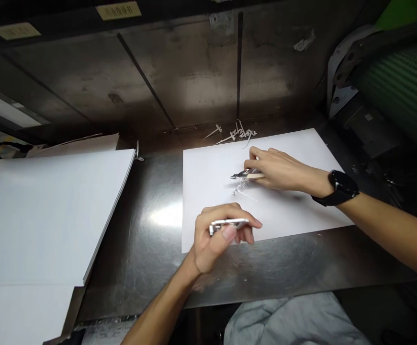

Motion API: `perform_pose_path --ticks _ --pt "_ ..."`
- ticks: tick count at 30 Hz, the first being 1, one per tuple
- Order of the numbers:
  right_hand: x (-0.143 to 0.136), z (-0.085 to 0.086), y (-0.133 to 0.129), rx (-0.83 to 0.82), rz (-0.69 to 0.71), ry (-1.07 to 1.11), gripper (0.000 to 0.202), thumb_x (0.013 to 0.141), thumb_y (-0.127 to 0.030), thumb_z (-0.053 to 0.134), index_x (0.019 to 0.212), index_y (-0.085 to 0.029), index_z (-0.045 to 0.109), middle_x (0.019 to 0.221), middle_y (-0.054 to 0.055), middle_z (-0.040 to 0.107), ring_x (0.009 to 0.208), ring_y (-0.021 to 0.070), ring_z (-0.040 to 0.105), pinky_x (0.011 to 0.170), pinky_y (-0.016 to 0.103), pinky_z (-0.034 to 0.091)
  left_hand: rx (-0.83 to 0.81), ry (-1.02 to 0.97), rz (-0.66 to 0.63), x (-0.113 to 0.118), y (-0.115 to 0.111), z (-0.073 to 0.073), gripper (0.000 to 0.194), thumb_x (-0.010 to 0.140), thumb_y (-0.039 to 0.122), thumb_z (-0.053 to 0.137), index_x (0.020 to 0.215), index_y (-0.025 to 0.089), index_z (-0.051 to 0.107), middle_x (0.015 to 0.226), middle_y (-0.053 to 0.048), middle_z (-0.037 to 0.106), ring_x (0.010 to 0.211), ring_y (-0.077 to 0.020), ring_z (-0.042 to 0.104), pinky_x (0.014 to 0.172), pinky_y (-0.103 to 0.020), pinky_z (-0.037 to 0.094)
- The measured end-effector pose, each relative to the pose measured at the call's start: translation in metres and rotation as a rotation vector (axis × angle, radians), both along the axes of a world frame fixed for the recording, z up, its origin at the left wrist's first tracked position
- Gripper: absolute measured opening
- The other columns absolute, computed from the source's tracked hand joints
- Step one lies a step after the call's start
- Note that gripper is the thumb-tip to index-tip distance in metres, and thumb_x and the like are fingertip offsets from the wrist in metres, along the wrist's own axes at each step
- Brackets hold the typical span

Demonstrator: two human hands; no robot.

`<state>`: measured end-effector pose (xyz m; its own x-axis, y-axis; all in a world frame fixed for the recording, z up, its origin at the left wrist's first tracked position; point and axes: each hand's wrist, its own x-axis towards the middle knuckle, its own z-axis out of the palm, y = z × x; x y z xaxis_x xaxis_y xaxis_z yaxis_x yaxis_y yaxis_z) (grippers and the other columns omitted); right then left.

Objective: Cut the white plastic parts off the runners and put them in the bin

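Note:
Between the thumb and fingers of my left hand (pixel 217 235) is a small flat white plastic part (pixel 235 222), held just above the near edge of a white sheet (pixel 208 172). My right hand (pixel 276 167) is over the middle of that sheet, its fingers wrapped round side cutters (pixel 240 175) with a pale handle. Their tips point left. Below and beside the cutters lie thin white plastic sprue scraps (pixel 242 188), partly hidden by the tool and the hand. The two hands are apart.
More white sprue scraps (pixel 237 133) lie in a pile behind the sheet, against the metal back wall (pixel 194 86). A thick stack of white sheets (pixel 53 206) stands at the left of the metal table (pixel 151 249). A machine part with green (pixel 402 81) stands at the right.

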<state>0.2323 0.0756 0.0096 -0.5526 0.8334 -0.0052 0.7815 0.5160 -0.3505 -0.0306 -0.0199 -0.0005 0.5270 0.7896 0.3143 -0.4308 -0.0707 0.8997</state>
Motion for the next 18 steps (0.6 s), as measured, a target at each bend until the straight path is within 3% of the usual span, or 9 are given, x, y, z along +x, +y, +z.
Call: perform_pose_path --ticks 2,4,7,10,13,18 --pt "0.012 0.001 -0.011 -0.027 -0.102 0.119 0.006 0.105 -0.024 0.072 0.108 -0.019 0.072 0.108 0.008 0.060 0.079 0.0240 0.054 0.076 0.037 0.036 -0.083 -0.077 0.153 0.004 0.005 0.001 0.031 0.111 0.041 0.067 0.110 0.018 0.087 0.080 -0.005 0.071 0.071 -0.0139 0.064 0.065 -0.022 0.051" --pt "0.021 0.001 -0.028 -0.072 -0.193 0.263 0.017 0.112 -0.035 0.066 0.105 -0.020 0.068 0.103 0.006 0.060 0.086 0.0254 0.059 0.078 0.037 0.041 -0.191 -0.117 0.358 0.009 0.012 0.001 0.031 0.111 0.043 0.067 0.104 0.018 0.084 0.078 -0.002 0.067 0.071 -0.0127 0.060 0.064 -0.021 0.050" --pt "0.024 -0.002 -0.059 -0.189 -0.263 0.453 0.032 0.120 -0.046 0.054 0.100 -0.021 0.061 0.096 0.003 0.058 0.089 0.0242 0.060 0.079 0.034 0.046 -0.401 -0.007 0.551 0.013 0.023 -0.004 0.032 0.112 0.048 0.068 0.112 0.018 0.079 0.090 -0.002 0.068 0.078 -0.0125 0.063 0.071 -0.020 0.054" --pt "0.018 -0.004 -0.084 -0.329 -0.276 0.594 0.035 0.122 -0.047 0.052 0.099 -0.022 0.059 0.093 0.000 0.055 0.086 0.0216 0.056 0.075 0.030 0.045 -0.463 0.191 0.473 0.020 0.025 -0.012 0.041 0.111 0.057 0.070 0.120 0.017 0.074 0.113 -0.007 0.073 0.088 -0.0156 0.070 0.083 -0.027 0.061" --pt "0.010 -0.004 -0.094 -0.569 -0.300 0.808 0.031 0.117 -0.048 0.069 0.099 -0.022 0.065 0.091 -0.001 0.054 0.084 0.0200 0.052 0.075 0.029 0.040 -0.371 0.306 0.298 0.027 0.020 -0.017 0.043 0.111 0.059 0.069 0.124 0.018 0.072 0.127 -0.011 0.074 0.099 -0.0204 0.074 0.091 -0.033 0.062" --pt "0.009 -0.004 -0.100 -0.788 -0.325 0.943 0.030 0.112 -0.046 0.081 0.098 -0.021 0.072 0.089 -0.001 0.056 0.085 0.0196 0.050 0.079 0.030 0.040 -0.260 0.415 0.201 0.030 0.016 -0.017 0.031 0.105 0.047 0.084 0.107 0.017 0.074 0.101 -0.004 0.075 0.096 -0.0186 0.071 0.093 -0.028 0.055"
